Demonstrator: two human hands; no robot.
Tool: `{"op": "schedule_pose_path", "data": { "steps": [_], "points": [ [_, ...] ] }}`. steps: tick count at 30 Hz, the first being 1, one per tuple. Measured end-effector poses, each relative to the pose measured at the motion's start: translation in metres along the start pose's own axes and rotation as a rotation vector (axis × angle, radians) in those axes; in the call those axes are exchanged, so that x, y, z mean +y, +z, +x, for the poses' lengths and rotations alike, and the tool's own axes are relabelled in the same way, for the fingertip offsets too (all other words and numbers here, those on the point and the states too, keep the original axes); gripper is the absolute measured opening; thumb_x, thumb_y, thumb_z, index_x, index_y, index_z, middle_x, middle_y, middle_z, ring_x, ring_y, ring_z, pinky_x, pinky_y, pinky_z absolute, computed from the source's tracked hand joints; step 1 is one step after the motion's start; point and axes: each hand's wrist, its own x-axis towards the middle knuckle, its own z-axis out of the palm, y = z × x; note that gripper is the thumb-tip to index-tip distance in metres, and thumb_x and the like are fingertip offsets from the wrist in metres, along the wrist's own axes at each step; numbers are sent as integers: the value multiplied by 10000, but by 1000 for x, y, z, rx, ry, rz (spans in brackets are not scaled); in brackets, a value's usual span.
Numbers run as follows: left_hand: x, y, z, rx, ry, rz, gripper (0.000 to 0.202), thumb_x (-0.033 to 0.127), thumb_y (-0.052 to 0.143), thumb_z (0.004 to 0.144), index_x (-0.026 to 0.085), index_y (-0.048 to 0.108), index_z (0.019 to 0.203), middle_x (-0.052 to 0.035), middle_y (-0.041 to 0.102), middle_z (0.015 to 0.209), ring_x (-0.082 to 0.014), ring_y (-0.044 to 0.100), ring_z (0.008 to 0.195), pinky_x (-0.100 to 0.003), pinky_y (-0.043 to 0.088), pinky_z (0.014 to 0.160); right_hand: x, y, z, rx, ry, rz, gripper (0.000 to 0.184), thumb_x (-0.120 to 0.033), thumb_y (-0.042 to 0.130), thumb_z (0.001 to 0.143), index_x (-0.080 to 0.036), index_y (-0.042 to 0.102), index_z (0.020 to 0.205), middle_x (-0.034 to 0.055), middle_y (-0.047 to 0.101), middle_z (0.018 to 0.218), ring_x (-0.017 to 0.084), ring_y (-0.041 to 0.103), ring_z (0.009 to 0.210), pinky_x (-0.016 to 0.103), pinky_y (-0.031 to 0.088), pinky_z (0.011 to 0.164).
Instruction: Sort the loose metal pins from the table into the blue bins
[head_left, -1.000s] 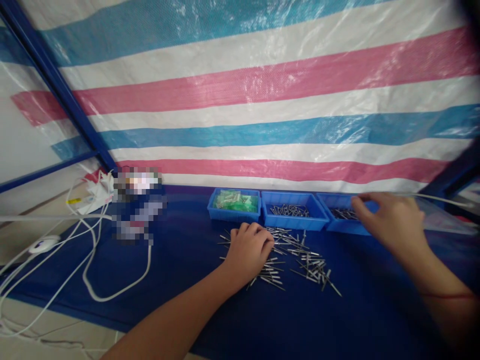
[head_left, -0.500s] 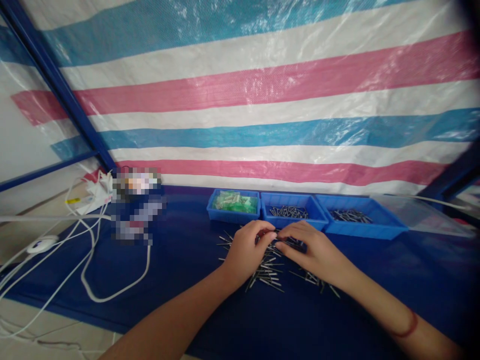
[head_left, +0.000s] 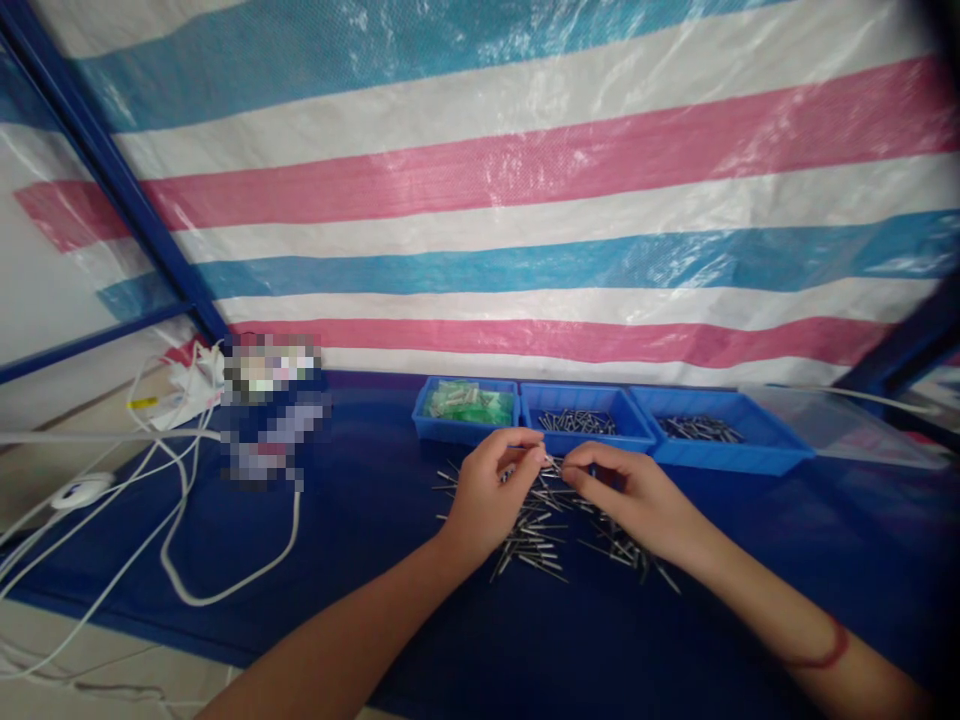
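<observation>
My left hand (head_left: 491, 490) is closed in a pinch over the pile, with a thin metal piece that looks like a blind rivet (head_left: 553, 463) at its fingertips. Just to the right, my right hand (head_left: 637, 495) has thumb and forefinger pressed together, close to the left fingertips; what they pinch is too small to make out. Beneath both hands a loose pile of blind rivets (head_left: 531, 545) is spread on the blue tabletop (head_left: 480, 640). More rivets (head_left: 626, 548) lie under the right hand, partly hidden by it.
Behind the hands stand three blue bins: one with green and clear packets (head_left: 469, 403), a middle bin (head_left: 637, 440) and a right bin (head_left: 772, 455), both holding rivets. White cables (head_left: 184, 580) loop over the left side. A striped sheet (head_left: 525, 180) hangs behind.
My right hand has drawn slightly right, away from the left fingertips, and its thumb and forefinger have come together. My left hand has risen slightly.
</observation>
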Motion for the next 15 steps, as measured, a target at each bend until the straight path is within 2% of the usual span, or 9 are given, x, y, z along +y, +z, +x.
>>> {"op": "schedule_pose_path", "data": {
  "steps": [4,10,15],
  "points": [
    [1,1,-1,-55,45,80,207,231,563,849,171,636,1033,-69,664,1004,-160,637,897,-264,502,814,4,-2,0,90,49,0,226,-383,510,838,-196,609,760,6,584,708,161,530,660,279,428,613],
    [5,1,-3,-245,121,350,216,272,502,891,166,691,877,-37,660,812,-148,600,769,-242,456,726,5,-3,-1,163,3,12,204,-366,517,851,-198,598,769,18,582,753,163,530,696,279,434,637],
    [6,1,-4,-208,119,379,210,297,502,893,172,671,902,-24,651,803,-137,580,728,-226,431,690,6,2,-1,170,-17,60,203,-388,558,841,-197,610,797,34,601,796,174,550,741,284,449,668]
  ]
}}
